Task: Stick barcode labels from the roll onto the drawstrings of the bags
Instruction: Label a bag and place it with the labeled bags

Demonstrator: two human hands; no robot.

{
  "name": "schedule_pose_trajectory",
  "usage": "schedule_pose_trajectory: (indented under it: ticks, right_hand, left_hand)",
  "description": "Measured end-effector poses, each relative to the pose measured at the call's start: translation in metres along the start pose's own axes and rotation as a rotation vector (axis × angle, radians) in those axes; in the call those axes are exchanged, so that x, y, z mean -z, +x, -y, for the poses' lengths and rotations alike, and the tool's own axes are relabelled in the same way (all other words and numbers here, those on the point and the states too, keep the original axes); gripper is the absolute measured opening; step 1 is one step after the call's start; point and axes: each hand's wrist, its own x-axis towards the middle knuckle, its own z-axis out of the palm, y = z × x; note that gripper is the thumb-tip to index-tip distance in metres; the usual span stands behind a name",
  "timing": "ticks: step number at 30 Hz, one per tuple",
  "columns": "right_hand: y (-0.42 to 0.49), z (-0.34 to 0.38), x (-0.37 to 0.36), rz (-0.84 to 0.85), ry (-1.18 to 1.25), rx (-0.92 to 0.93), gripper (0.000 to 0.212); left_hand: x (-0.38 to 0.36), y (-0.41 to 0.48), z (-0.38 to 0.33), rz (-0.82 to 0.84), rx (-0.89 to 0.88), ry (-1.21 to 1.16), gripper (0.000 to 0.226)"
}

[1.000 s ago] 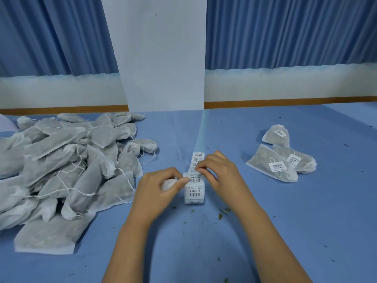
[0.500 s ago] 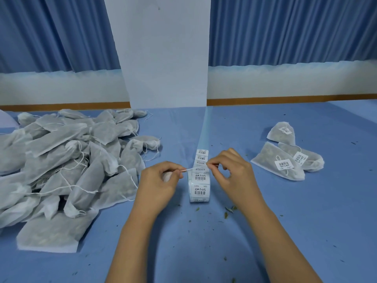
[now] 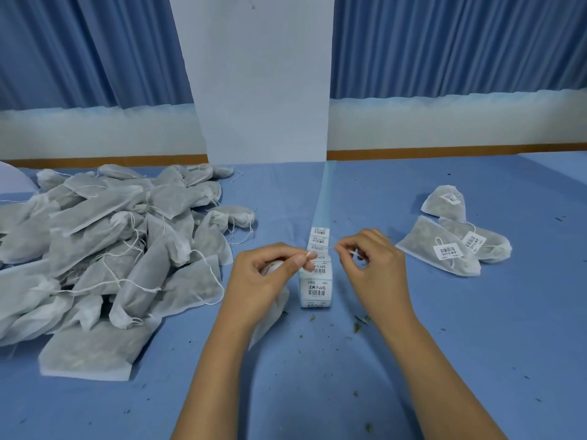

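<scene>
Just below the middle of the frame, the left hand (image 3: 263,281) is curled around a bag (image 3: 273,308), whose white fabric shows under the palm, and its thumb and forefinger pinch one end of the drawstring (image 3: 323,249). The right hand (image 3: 374,265), just right of centre, pinches the other end, so the thin string runs taut between the two hands. It crosses right over the label roll (image 3: 316,289), which stands on edge between them with barcodes facing up. The roll's bare backing strip (image 3: 324,198) trails away toward the white panel (image 3: 260,81) at the top centre. On the left lies a big heap of unlabelled bags (image 3: 104,249) with loose strings. At the right sit three labelled bags (image 3: 444,249), well apart from the hands. Green crumbs (image 3: 359,325) dot the blue table (image 3: 317,392), and blue curtains (image 3: 95,49) hang behind.
</scene>
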Motion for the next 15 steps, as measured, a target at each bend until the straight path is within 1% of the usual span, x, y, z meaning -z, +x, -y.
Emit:
schedule_pose_trajectory:
  ticks: [2,3,5,6,8,10,13,15]
  right_hand:
    - [-0.002,0.005,-0.004,0.084,0.032,0.029,0.012]
    - [-0.003,0.007,-0.005,0.120,0.053,0.045,0.012]
    - [-0.004,0.012,-0.006,0.180,0.087,0.091,0.012]
    - [-0.005,0.013,-0.006,0.206,0.100,0.109,0.012]
    - [-0.005,0.015,-0.005,0.247,0.124,0.138,0.012]
    - [-0.006,0.016,-0.003,0.258,0.132,0.169,0.010]
    - [-0.006,0.016,-0.001,0.243,0.126,0.215,0.008]
    - [-0.005,0.016,0.000,0.191,0.108,0.220,0.008]
  left_hand:
    - [-0.005,0.000,0.000,-0.077,-0.025,-0.056,0.013]
    - [-0.006,0.002,0.002,-0.117,-0.029,-0.038,0.014]
    - [-0.004,0.004,0.009,-0.174,-0.058,0.067,0.018]
    - [-0.002,0.005,0.013,-0.177,-0.085,0.156,0.020]
    - [0.002,0.006,0.020,-0.135,-0.149,0.373,0.020]
    - [0.005,0.007,0.023,-0.068,-0.179,0.500,0.019]
    - [0.004,0.007,0.022,0.063,-0.134,0.590,0.014]
    - [0.001,0.005,0.022,0.085,-0.081,0.564,0.015]
